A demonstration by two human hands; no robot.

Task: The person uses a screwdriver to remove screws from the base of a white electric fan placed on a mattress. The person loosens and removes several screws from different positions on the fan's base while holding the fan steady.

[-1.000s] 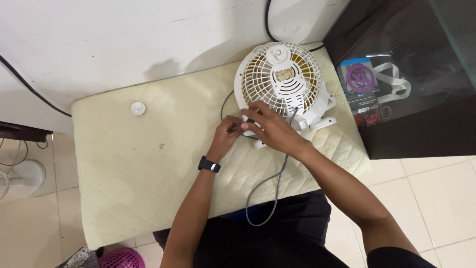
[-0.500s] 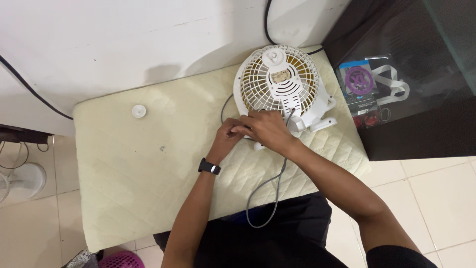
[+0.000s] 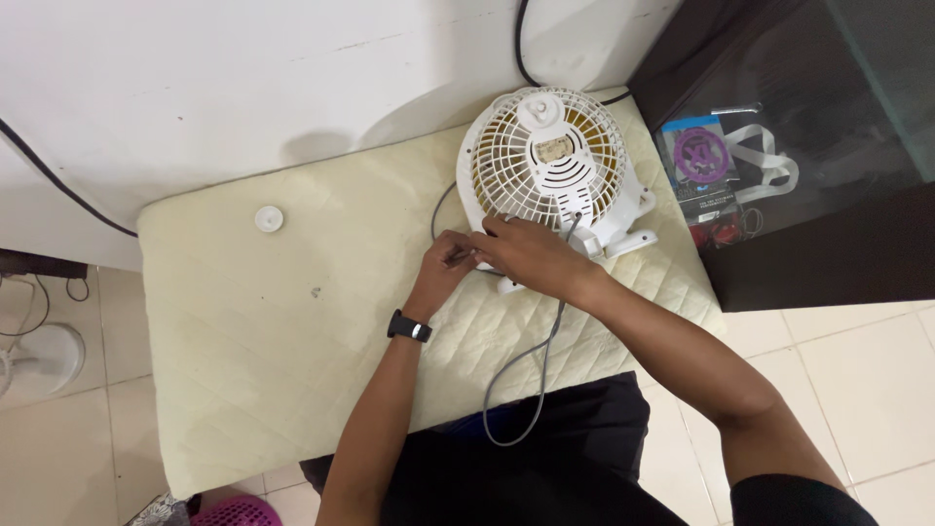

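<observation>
A small white fan lies grille-up on a pale yellow quilted pad, near the wall. My left hand, with a black watch on its wrist, is pinched on something small and dark at the fan's lower left rim; I cannot tell what it is. My right hand lies over the same rim, its fingers gripping the fan's edge and touching my left fingertips. The fan's grey cord loops from the fan down towards my lap.
A small round white cap sits alone on the pad's far left. A dark glass-fronted cabinet stands on the right, holding a purple packet. A pink basket sits on the tiled floor below. Black cables run along the white wall.
Both hands stay at the fan's lower rim. My right hand has slid slightly left and lower over the edge, closer onto my left fingertips. The fan has barely moved.
</observation>
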